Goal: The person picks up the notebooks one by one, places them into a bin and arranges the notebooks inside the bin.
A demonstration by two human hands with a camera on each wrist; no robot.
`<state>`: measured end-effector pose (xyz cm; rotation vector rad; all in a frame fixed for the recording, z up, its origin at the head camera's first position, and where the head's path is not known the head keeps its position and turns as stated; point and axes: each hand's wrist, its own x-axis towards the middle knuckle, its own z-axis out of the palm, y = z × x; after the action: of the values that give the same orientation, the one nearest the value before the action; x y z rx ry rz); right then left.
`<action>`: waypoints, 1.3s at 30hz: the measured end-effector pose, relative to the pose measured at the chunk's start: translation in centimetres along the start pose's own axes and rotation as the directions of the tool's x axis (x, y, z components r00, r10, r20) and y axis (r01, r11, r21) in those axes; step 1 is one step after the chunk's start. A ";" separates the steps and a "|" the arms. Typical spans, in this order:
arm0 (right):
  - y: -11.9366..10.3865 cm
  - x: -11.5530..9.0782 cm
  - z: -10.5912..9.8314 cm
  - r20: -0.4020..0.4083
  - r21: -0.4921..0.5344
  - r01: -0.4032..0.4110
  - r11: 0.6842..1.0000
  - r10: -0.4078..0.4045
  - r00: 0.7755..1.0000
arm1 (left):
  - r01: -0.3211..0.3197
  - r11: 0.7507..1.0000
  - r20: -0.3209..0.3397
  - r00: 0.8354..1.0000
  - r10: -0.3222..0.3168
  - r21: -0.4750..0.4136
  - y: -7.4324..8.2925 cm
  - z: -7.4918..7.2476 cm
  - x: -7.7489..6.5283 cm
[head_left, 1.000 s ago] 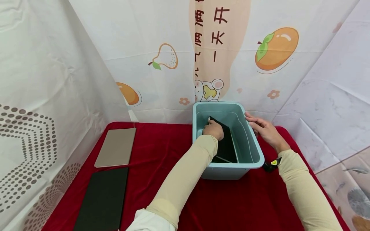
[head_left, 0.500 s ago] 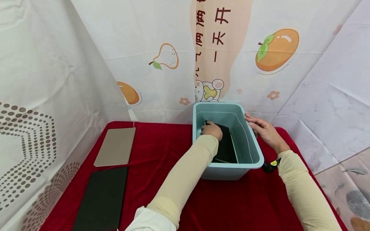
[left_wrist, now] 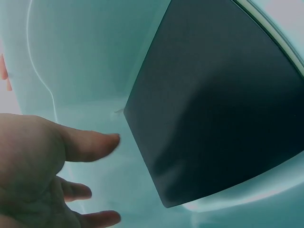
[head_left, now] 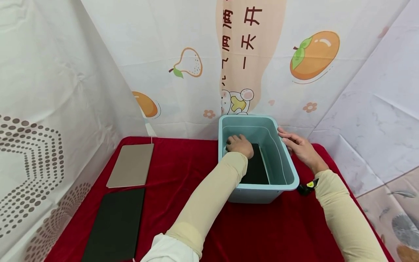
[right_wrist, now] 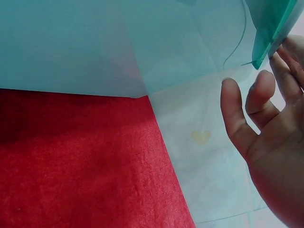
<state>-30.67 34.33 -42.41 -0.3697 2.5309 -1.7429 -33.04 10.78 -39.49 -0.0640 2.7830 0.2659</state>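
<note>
My left hand [head_left: 240, 146] has just released the flat black item [left_wrist: 223, 104], fingers now spread; it lies inside the bin [head_left: 268, 187], apparently placed. My right hand [head_left: 302, 151] rests, fingers extended, against the rim.

head: bright, even, wide-angle stretch at edges | left wrist: teal cast, soft shadow across black panel [left_wrist: 204, 85], glare on bin [left_wrist: 95, 47] | right wrist: hazy, red cloth [right_wrist: 90, 166] darker near bin
</note>
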 end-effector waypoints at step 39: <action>-0.4 0.0 -0.2 0.030 -0.036 0.028 0.999 -0.027 0.999 | -0.219 0.971 -0.276 0.943 0.187 -0.090 0.1 -2.7 -1.4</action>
<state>-30.63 34.35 -41.94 -0.4303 2.5518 -1.6897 -32.62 10.42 -36.48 0.1737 3.0406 0.5119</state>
